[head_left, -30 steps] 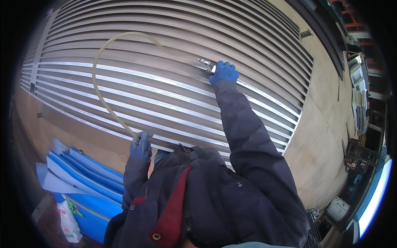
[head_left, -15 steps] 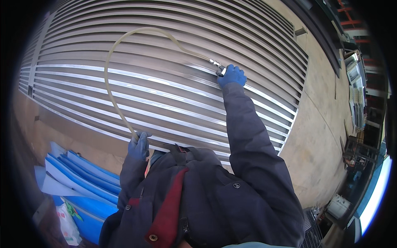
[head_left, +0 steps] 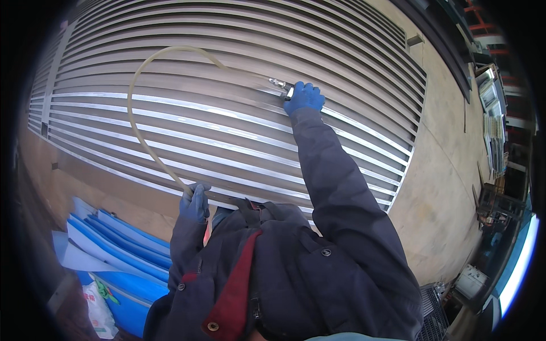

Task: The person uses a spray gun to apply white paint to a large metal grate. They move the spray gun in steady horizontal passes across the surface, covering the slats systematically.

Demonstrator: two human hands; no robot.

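Observation:
My right hand (head_left: 304, 98), in a blue glove, is closed over a small hand-held air tool (head_left: 290, 92) on a slatted metal panel (head_left: 227, 108). The glove hides most of the tool's body, so its exact kind does not show. A shiny metal fitting at its left end joins a pale yellowish air hose (head_left: 132, 108). That hose loops left across the slats and comes back to my gloved left hand (head_left: 194, 203), whose fingers wrap round it at the panel's near edge, close to my body. The nearer slats gleam brightly; those farther off look duller and brownish.
Blue and white foam sheets (head_left: 119, 244) are stacked at the lower left, beside a white plastic bag (head_left: 99, 311). Tan floor (head_left: 446, 170) runs along the panel's right side. Framed panes (head_left: 493, 125) lean at the far right, above assorted equipment (head_left: 471, 281).
My right hand has slid left along the slats with the air tool. The hose loop has shifted left too, while my left hand keeps its hold in nearly the same place.

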